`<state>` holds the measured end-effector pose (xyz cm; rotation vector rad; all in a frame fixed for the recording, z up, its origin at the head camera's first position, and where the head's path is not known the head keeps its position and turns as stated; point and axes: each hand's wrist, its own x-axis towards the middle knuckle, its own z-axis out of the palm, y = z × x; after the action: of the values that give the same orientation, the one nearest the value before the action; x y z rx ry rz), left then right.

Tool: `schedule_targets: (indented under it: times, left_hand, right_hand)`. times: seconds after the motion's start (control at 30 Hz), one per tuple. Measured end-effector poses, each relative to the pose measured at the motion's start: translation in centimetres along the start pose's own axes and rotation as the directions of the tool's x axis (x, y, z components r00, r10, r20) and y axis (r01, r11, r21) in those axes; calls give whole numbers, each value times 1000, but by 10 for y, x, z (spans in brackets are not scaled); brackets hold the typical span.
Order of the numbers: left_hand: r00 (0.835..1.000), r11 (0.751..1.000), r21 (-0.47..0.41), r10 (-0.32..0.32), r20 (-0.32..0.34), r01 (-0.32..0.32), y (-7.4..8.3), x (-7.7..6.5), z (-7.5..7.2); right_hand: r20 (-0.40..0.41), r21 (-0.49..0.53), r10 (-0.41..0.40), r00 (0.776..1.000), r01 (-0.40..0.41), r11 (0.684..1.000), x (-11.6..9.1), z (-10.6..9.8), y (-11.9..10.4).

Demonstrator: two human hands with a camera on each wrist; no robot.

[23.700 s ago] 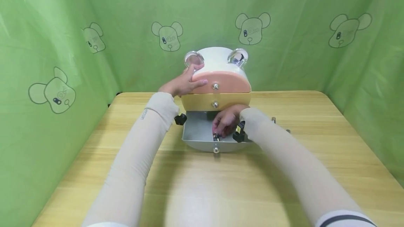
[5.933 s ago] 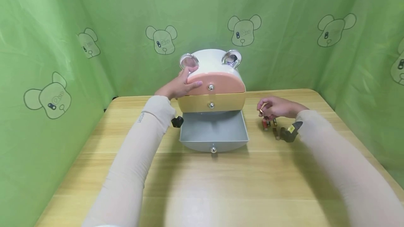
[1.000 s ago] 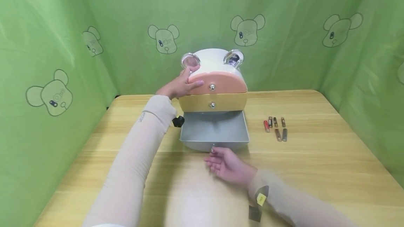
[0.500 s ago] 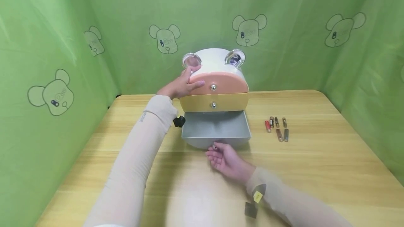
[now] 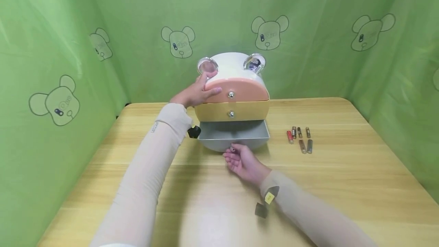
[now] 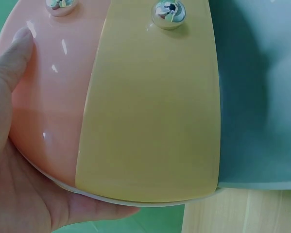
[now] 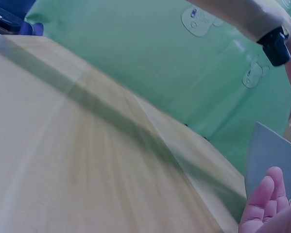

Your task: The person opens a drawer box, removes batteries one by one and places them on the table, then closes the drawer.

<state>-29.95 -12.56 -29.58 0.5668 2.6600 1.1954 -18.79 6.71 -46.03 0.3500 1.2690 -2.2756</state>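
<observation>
A small mouse-eared drawer box (image 5: 234,64) stands on the table, with a pink top drawer (image 5: 219,87), a yellow middle drawer (image 5: 214,113) and a grey bottom drawer (image 5: 212,144) pulled partly out. My left hand (image 5: 197,92) holds the box's upper left side. Its thumb lies on the pink front and its fingers reach along the side, as the left wrist view also shows. At the grey drawer's front, my right hand (image 5: 247,163) pinches the round silver knob (image 5: 232,149) between thumb and forefinger, the other fingers loosely bent below. No items show inside the grey drawer.
Several batteries (image 5: 299,132), one of them red (image 5: 289,137), lie on the wooden table (image 5: 343,170) to the right of the box. Green curtains (image 5: 219,7) with mouse-head prints stand behind and on both sides.
Over the last second my right hand has pushed the grey drawer partway inward. Earlier, that hand was inside the drawer, then by the batteries at the right. My left hand has stayed on the box.
</observation>
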Motion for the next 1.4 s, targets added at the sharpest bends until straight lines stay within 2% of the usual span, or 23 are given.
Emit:
schedule_targets:
  times: [0.5, 1.0, 1.4]
  left_hand:
    - [1000, 1000, 0, 10, -7, -10, -2, 3, 0]
    - [1000, 999, 31, 15, 12, -16, -1, -2, 0]
    - [1000, 1000, 11, 25, 18, -25, 1, -2, -1]
  right_hand:
    - [-79, -56, -80, 994, 75, 996, 26, 4, -10]
    - [-145, -33, -97, 985, 93, 995, 46, 11, -19]
    - [-195, -2, -89, 977, 90, 996, 58, 16, -24]
